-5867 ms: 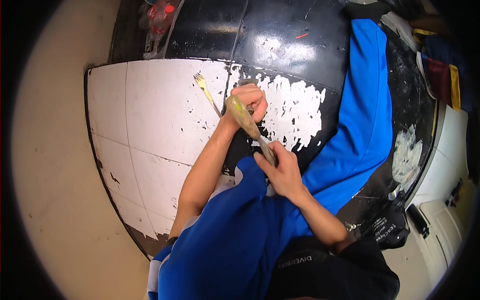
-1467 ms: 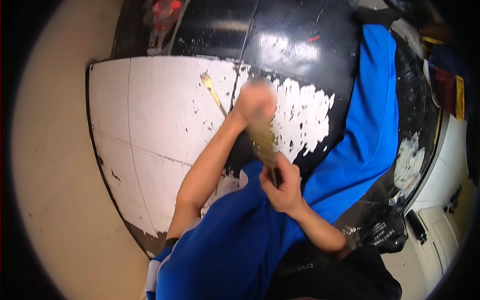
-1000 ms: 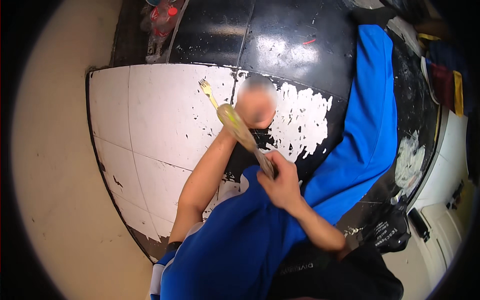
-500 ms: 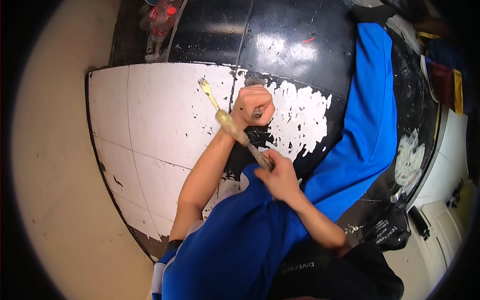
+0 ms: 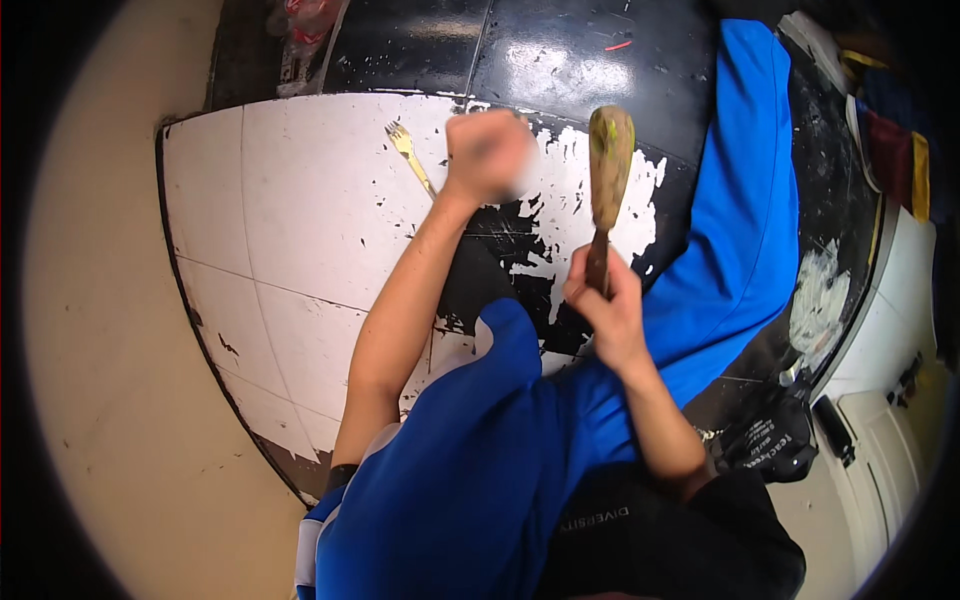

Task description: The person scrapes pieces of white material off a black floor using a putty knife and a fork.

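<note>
Over tiles (image 5: 310, 220), the right hand (image 5: 614, 315) grips a clublike tool (image 5: 611, 165).

- The fingers of the bare left hand (image 5: 487, 155) are blurred; whatever they may grip cannot be made out.
- The bare right hand (image 5: 612, 310) hides the lower end of the mottled brown-green, club-shaped tool (image 5: 611, 165).
- The left forearm (image 5: 410, 290) covers the lower end of the gold-coloured metal fork (image 5: 402, 143).
- The top edge crops the clear-and-red plastic bottle (image 5: 308, 20).
</note>
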A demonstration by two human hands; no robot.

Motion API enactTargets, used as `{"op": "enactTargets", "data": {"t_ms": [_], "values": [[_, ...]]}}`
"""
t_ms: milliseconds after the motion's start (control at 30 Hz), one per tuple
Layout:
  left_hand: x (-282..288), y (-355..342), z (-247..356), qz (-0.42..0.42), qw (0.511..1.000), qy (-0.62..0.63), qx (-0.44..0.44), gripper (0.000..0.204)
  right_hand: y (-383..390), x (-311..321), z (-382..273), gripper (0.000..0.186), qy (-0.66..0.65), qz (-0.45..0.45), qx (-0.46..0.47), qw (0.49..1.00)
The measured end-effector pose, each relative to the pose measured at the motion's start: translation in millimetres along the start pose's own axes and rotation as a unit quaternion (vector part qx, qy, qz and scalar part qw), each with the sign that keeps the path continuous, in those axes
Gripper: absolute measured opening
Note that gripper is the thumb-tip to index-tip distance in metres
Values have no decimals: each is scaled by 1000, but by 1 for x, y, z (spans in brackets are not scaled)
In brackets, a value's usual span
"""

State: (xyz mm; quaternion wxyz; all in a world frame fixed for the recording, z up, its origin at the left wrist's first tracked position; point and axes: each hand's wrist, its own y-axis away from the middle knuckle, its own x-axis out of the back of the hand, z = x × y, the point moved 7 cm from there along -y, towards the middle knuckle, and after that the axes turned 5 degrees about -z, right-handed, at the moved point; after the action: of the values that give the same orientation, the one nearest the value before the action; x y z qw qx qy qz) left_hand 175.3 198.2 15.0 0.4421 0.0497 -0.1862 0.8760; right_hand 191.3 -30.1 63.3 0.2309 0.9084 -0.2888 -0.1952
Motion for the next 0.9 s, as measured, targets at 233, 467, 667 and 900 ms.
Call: {"op": "enactTargets", "data": {"t_ms": [233,467,667,900], "values": [[41,-22,-56,149,927,312,144,45,-24,102,53,21,164,120,-94,975],[31,32,-27,171,937,279,127,45,-32,76,66,28,-1,54,-69,996],[-2,96,-3,110,932,304,164,44,-52,56,48,28,29,22,62,997],[-23,108,16,64,963,221,139,47,-50,57,-15,21,163,72,193,965]]}}
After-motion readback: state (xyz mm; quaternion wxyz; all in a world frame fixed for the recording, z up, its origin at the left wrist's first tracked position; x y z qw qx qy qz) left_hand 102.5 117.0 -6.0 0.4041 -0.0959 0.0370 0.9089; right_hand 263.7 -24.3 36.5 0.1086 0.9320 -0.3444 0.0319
